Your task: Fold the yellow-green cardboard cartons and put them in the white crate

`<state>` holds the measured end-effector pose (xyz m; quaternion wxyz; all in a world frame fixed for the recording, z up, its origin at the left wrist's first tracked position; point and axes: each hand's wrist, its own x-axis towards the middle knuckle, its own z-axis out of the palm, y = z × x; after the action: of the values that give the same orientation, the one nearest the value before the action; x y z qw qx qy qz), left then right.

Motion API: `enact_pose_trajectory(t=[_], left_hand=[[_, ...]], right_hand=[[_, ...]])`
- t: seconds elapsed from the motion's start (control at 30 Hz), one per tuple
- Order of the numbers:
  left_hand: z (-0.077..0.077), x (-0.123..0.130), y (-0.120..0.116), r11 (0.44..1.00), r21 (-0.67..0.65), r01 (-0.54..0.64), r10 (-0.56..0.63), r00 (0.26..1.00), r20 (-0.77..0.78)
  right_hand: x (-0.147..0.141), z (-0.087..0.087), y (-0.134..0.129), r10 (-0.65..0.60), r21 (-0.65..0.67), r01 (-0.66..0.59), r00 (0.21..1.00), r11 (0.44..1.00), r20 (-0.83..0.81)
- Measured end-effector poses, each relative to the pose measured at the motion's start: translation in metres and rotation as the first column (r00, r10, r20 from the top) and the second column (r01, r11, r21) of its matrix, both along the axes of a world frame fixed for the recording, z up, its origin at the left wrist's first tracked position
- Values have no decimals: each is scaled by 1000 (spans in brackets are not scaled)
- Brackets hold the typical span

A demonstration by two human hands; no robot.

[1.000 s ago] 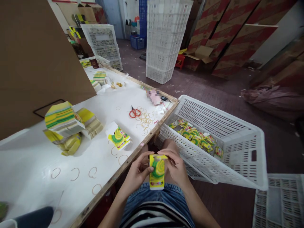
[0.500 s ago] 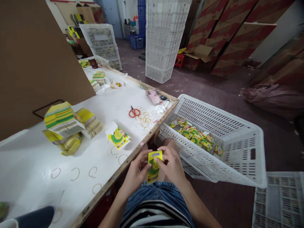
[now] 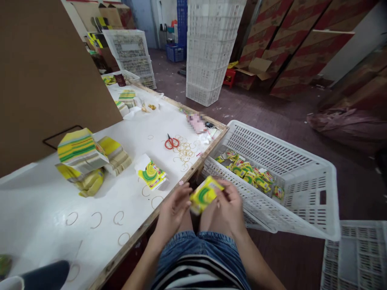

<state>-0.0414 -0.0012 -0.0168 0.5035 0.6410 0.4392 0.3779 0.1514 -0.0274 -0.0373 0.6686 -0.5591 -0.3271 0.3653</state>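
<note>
In my right hand (image 3: 232,203) is a small yellow-and-green carton (image 3: 206,194), pinched at its right end between thumb and fingers. It is tilted, blurred by motion, and hangs over my lap near the table edge. My left hand (image 3: 175,207) is just left of the carton, fingers loosely bent and apart, holding nothing; its fingertips come close to the carton's left end. On the white table (image 3: 121,245), a small stack of similar flat cartons (image 3: 151,174) lies nearby. To my right, a white plastic crate (image 3: 305,161) holds many small yellow cartons (image 3: 249,173).
Red-handled scissors (image 3: 172,142) lie beside scattered rubber bands (image 3: 185,152). Bundled flat cartons (image 3: 80,149) are piled at the left, before a brown board (image 3: 51,72). Stacked white crates (image 3: 211,52) stand behind the table; large cardboard boxes (image 3: 290,44) rise at the back right.
The carton has turned from upright to tilted and moved up and right with my right hand. My left hand has come off it. The stack on the table has not moved.
</note>
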Motion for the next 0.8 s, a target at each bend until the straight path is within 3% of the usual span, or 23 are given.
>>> enact_pose_trajectory(t=[0.07, 0.1, 0.17, 0.23, 0.33, 0.53, 0.8], left_hand=[[-3, -17, 16, 953, 235, -190, 244, 943, -228], [-6, -26, 25, 906, 336, -258, 365, 878, -310], [-13, -44, 44, 849, 460, -260, 470, 768, -434], [-23, -57, 57, 866, 461, -194, 454, 690, -563], [-32, -66, 65, 896, 425, -132, 402, 648, -647], [-30, -67, 59, 880, 454, -138, 432, 629, -646], [-30, -98, 69, 930, 366, 19, 246, 707, -663]], right_hand=[[12, 0, 7, -217, 65, 232, 958, 970, -186], [16, 0, 9, -247, 80, 277, 932, 958, -267], [19, -3, 11, -186, 49, 218, 914, 975, -360], [14, -9, 9, -67, -52, 50, 918, 997, -392], [0, -20, 3, 60, -135, -119, 924, 984, -379], [-17, -23, 1, 152, -110, -201, 927, 973, -343], [-25, -19, -1, 250, -128, -318, 891, 939, -380]])
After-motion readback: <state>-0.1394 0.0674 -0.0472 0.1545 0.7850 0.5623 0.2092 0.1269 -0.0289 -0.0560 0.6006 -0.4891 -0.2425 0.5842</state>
